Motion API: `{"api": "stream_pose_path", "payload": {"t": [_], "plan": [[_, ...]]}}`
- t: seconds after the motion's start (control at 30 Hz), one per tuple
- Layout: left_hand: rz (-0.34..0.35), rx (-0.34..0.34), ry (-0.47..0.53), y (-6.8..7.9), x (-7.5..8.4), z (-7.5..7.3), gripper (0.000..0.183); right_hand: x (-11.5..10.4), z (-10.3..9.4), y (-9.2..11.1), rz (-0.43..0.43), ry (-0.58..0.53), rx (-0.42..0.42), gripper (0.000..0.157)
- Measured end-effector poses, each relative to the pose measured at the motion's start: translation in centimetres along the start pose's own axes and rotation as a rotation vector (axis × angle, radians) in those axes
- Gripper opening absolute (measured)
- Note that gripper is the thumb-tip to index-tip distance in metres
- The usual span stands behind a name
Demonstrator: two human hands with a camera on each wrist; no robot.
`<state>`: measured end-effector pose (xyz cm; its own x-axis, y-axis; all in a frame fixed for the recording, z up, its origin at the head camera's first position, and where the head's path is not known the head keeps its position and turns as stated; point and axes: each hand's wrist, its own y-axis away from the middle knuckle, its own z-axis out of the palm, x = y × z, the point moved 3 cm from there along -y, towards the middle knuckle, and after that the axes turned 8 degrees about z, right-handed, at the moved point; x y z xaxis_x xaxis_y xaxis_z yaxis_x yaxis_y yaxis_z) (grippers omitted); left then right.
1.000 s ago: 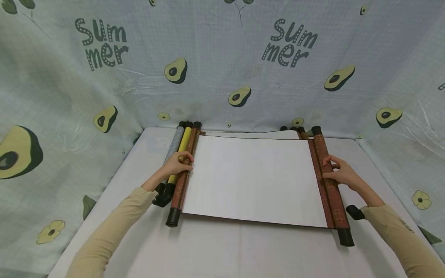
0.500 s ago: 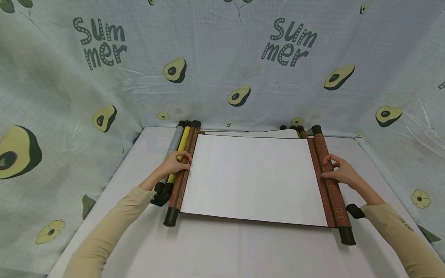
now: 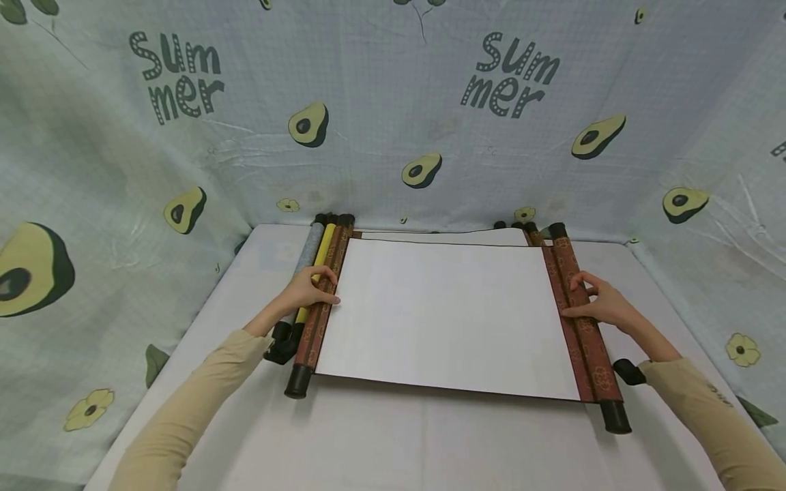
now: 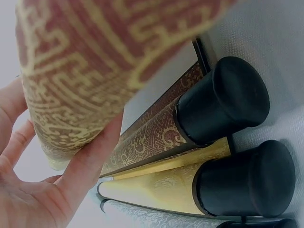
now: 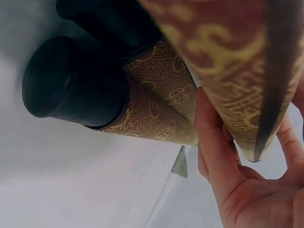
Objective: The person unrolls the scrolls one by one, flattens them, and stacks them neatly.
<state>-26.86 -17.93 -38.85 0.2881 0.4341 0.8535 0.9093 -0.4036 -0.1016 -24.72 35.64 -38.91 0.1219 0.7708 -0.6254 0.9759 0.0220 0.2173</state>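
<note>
A hanging scroll with a white sheet (image 3: 442,314) is stretched between two red-brown patterned rollers with black end knobs. My left hand (image 3: 310,290) grips the left roller (image 3: 316,327) about midway, its thumb at the edge of the white sheet. The right roller (image 3: 594,348) is held by my right hand (image 3: 604,305), fingers and thumb round its middle. Below the scroll's near edge a shadow falls on the table. In the left wrist view the raised roller (image 4: 80,80) rests between fingers and thumb; in the right wrist view the other roller (image 5: 228,61) does likewise.
Beneath and left of the scroll lie a yellow roll (image 3: 327,245) and a grey roll (image 3: 310,247). Another white sheet (image 3: 473,236) shows behind. More red-brown rolls (image 5: 156,116) with black knobs lie under the right roller. White cloth covers the table (image 3: 424,443); avocado-print fabric (image 3: 368,82) surrounds it.
The two rollers' near ends have drifted slightly apart, left one leftward, right one rightward, and a little more white sheet shows. Both hands keep their hold.
</note>
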Motion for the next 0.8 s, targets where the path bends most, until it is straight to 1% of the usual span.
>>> {"api": "stream_pose_path", "payload": {"t": [0.07,0.1,0.13,0.2,0.37,0.43,0.6,0.8], "plan": [[-0.012,-0.006,-0.009,-0.01,0.06,0.00,0.027,0.11,-0.06,-0.10,-0.014,-0.004,-0.003,0.053],[-0.047,-0.006,-0.027,0.04,0.26,0.00,0.028,0.13,-0.10,-0.09,-0.021,-0.007,-0.006,0.053],[-0.055,-0.015,-0.030,0.06,0.48,-0.01,0.029,0.19,-0.14,-0.10,-0.029,-0.008,-0.006,0.052],[-0.061,-0.026,-0.024,0.02,0.42,-0.02,0.028,0.33,-0.26,-0.13,-0.043,-0.015,-0.009,0.051],[-0.029,-0.046,0.002,-0.05,-0.10,-0.34,0.026,0.65,-0.66,-0.05,-0.033,-0.055,-0.028,0.049],[-0.035,-0.052,0.000,-0.05,-0.13,-0.47,0.026,0.64,-0.77,0.00,-0.029,-0.073,-0.034,0.048],[-0.072,-0.059,-0.013,-0.01,-0.28,-0.70,0.023,0.70,-0.95,0.07,-0.018,-0.080,-0.021,0.046],[-0.091,-0.042,-0.005,0.08,-0.50,-0.82,0.022,0.82,-1.03,0.12,-0.006,-0.086,-0.022,0.043]]}}
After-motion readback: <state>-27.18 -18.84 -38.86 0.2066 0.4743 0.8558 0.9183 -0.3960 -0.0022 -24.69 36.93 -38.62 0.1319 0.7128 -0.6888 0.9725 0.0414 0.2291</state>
